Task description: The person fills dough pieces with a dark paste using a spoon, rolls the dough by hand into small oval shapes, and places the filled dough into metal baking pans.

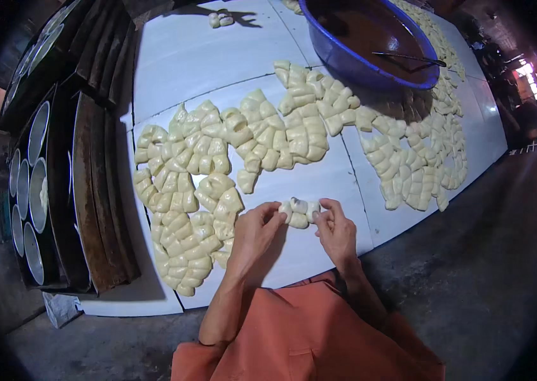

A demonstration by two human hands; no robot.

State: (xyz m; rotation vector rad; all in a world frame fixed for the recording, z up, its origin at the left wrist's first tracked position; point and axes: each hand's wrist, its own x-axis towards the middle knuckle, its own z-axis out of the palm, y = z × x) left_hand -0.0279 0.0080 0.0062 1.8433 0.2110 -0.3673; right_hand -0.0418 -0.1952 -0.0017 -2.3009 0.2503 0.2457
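Note:
A small cluster of pale dough pieces (299, 219) lies on the white tabletop (310, 181) close to my body. My left hand (257, 230) pinches its left end between thumb and fingers. At its right end my right hand (337, 232) grips the dough the same way. Beyond and to the left of my hands spreads a large patch of glossy cut dough pieces (186, 152), packed side by side. Another such patch of dough pieces (411, 168) covers the table's right part.
A blue tub (370, 73) of brown liquid, with a dark-handled utensil (408, 58) across it, stands at the far right. Stacked dark racks (100, 190) holding round metal tins (38, 193) line the left side. One small dough cluster (221, 19) sits at the far edge.

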